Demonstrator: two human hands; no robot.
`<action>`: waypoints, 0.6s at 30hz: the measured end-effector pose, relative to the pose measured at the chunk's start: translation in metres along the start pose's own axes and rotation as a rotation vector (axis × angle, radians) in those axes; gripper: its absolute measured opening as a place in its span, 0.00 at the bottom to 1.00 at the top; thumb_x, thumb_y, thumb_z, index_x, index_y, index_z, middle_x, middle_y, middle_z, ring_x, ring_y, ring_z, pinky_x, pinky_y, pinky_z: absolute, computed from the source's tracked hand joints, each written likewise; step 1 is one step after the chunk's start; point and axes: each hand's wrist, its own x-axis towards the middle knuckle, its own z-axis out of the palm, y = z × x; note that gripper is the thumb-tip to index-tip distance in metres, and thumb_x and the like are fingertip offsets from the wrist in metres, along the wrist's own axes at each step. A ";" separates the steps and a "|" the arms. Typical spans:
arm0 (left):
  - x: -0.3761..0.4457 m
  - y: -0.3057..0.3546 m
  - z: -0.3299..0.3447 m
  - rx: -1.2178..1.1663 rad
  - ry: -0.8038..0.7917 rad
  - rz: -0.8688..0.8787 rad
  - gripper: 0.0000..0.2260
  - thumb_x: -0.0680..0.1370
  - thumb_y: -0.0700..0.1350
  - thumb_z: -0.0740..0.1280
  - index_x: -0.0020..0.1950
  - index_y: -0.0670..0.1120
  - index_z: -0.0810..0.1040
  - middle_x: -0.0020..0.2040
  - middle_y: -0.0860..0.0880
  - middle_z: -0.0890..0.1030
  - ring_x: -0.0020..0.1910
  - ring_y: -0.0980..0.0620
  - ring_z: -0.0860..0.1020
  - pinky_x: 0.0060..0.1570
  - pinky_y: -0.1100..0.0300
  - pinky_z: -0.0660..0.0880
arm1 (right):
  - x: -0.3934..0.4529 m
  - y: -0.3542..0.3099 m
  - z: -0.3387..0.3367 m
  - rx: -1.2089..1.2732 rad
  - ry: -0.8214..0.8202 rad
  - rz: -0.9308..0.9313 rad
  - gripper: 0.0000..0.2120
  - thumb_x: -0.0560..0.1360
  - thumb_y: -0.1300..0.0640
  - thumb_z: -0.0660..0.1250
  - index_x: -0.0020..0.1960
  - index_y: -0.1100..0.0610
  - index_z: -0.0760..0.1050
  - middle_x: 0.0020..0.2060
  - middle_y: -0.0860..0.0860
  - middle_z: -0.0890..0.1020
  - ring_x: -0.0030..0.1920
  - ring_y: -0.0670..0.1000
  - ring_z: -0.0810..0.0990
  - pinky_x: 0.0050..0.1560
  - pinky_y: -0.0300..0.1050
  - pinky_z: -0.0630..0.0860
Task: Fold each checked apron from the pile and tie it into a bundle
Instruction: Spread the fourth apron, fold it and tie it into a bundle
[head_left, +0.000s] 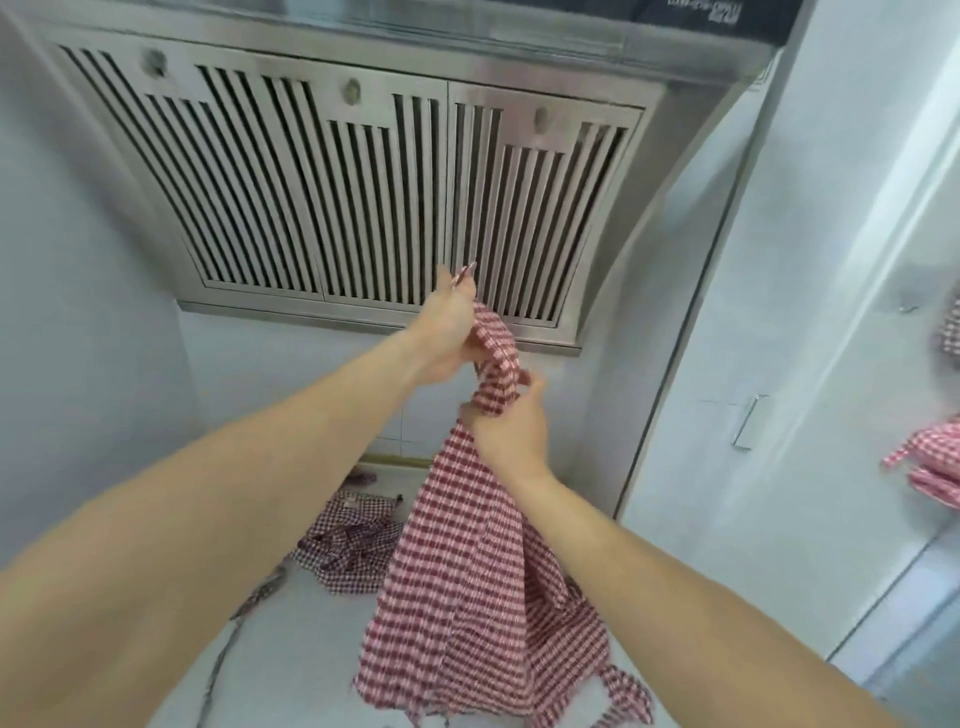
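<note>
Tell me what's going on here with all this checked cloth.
A person holds one red checked apron up in the air in front of a range hood. The left hand grips its bunched top, and the right hand grips it just below; the rest hangs loose toward the counter. It is not yet folded or tied. A crumpled pile of more checked cloth lies on the counter behind it.

Single head-worn wide-angle view, facing forward and slightly upward at a metal range hood (363, 171) filling the upper frame. Both forearms enter from the lower corners at close range; the white counter (291, 649) occupies the lower centre. Edges show lens curvature.
</note>
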 end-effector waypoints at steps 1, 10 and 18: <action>0.002 0.000 0.002 -0.049 -0.002 0.024 0.20 0.86 0.47 0.54 0.78 0.51 0.60 0.58 0.43 0.77 0.42 0.49 0.78 0.41 0.51 0.80 | 0.002 0.008 -0.002 -0.040 -0.022 0.052 0.16 0.72 0.60 0.73 0.57 0.59 0.72 0.46 0.48 0.79 0.47 0.53 0.81 0.43 0.45 0.78; 0.021 0.031 -0.038 0.029 0.192 0.136 0.12 0.86 0.44 0.56 0.67 0.40 0.66 0.37 0.49 0.71 0.33 0.54 0.73 0.40 0.58 0.79 | 0.033 0.052 -0.098 -0.190 -0.494 0.577 0.17 0.75 0.48 0.73 0.58 0.57 0.78 0.55 0.52 0.84 0.54 0.51 0.83 0.49 0.44 0.79; 0.014 0.035 -0.099 0.856 -0.105 0.096 0.42 0.73 0.40 0.76 0.75 0.39 0.50 0.61 0.43 0.75 0.59 0.49 0.76 0.61 0.59 0.73 | 0.082 0.012 -0.181 -0.361 0.214 -0.003 0.22 0.73 0.48 0.75 0.28 0.56 0.70 0.23 0.49 0.70 0.28 0.49 0.69 0.34 0.42 0.69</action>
